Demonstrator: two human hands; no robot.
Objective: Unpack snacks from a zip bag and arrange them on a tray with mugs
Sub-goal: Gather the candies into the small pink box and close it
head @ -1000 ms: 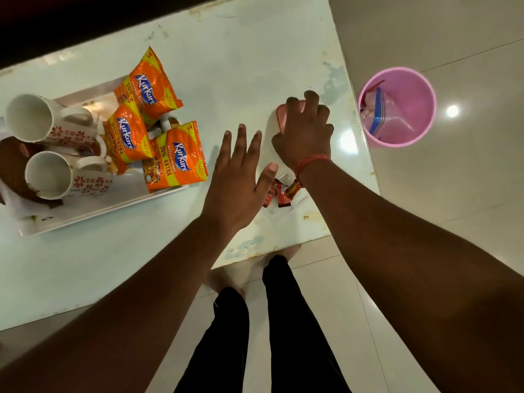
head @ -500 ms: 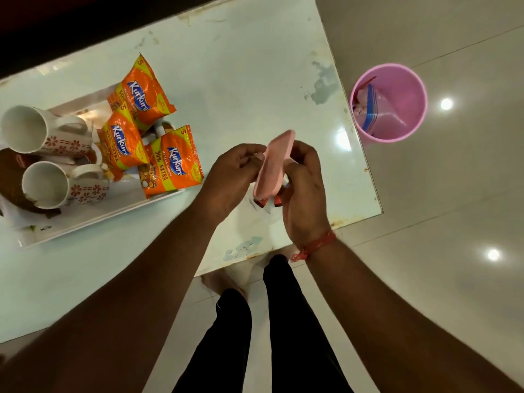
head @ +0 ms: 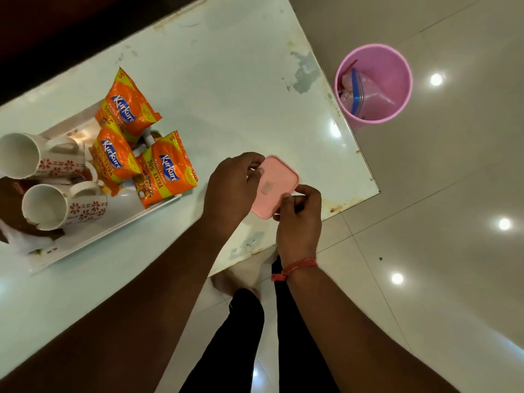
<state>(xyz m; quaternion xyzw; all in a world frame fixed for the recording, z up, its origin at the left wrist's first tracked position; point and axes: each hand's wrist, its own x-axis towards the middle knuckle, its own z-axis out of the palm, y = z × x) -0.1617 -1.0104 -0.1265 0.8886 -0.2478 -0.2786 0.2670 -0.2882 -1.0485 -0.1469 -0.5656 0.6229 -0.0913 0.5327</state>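
Pink box [head: 274,186] underside hidden, tray [head: 119,228] left end cut off, bin [head: 373,83] contents unclear

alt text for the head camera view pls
Both hands, left hand and right hand, hold a flat pink lid over a white table. To the left, a tray carries two mugs and three orange snack packets; a pink bin on the floor holds a zip bag.
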